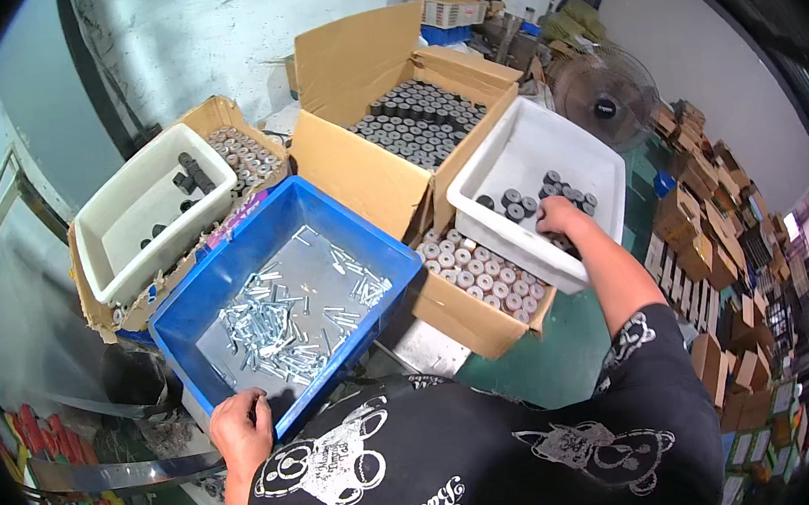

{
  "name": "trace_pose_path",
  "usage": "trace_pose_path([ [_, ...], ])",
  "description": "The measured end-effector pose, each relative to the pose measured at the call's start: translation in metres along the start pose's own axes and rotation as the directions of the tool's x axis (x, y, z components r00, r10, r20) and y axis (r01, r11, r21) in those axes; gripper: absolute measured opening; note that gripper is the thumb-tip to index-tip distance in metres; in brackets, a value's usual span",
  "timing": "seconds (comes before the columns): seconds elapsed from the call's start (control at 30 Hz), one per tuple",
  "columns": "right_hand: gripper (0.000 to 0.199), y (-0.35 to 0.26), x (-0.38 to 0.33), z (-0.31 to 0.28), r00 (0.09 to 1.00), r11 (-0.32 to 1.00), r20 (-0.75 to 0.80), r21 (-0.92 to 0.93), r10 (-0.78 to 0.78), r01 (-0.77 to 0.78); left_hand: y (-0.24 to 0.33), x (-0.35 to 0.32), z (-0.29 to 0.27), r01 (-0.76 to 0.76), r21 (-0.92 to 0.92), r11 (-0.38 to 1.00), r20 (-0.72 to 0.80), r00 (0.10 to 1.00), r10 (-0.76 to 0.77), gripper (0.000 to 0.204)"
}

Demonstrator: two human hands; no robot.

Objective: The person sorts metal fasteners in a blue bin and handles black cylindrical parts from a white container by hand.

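Two hands apart, left hand (241, 429) pinching bolt at blue bin (231, 269), right hand (560, 215) grip unclear among rollers in white tub (600, 161)

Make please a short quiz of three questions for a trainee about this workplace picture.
1. True or false: the right hand reaches into the white plastic tub with dark cylindrical parts.
2. What lies in the blue plastic bin? A) shiny metal bolts B) red tubes C) paper sheets
3. Fill in: the left hand rests at the ____ near edge of the blue bin.

Key: 1 true; 2 A; 3 bin's
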State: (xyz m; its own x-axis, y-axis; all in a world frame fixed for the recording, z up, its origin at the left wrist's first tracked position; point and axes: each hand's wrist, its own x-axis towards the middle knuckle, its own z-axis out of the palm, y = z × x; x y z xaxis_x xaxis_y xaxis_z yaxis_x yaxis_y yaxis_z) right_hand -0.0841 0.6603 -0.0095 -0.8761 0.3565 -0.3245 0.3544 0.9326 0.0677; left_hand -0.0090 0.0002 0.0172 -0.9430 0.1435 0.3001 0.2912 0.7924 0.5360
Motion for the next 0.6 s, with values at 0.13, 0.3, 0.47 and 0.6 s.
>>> trace_pose_path([
  [0.13,0.026,0.007,-0.03,-0.06,0.974,-0.126,-0.007,0.992,-0.226,-0.022,0.006,0.001,-0.001,-0.001,0.004,1.0,-0.03,1.0,0.001,0.007],
  [0.3,0.021,-0.071,0.059,-0.157,0.934,0.293,-0.176,0.917,-0.311,0.271,0.01,0.004,0.0,0.02,0.026,0.999,-0.034,0.999,-0.019,0.006],
  [0.47,0.03,-0.165,0.181,-0.165,0.906,0.964,-0.342,-0.179,-0.25,0.199,0.015,0.009,0.002,0.032,0.062,0.998,-0.037,0.999,-0.03,0.006],
  [0.6,0.036,-0.174,0.219,-0.151,0.975,0.886,0.031,-0.411,-0.22,0.213,0.016,0.01,0.002,0.092,0.124,0.988,-0.006,0.996,-0.092,0.007],
])
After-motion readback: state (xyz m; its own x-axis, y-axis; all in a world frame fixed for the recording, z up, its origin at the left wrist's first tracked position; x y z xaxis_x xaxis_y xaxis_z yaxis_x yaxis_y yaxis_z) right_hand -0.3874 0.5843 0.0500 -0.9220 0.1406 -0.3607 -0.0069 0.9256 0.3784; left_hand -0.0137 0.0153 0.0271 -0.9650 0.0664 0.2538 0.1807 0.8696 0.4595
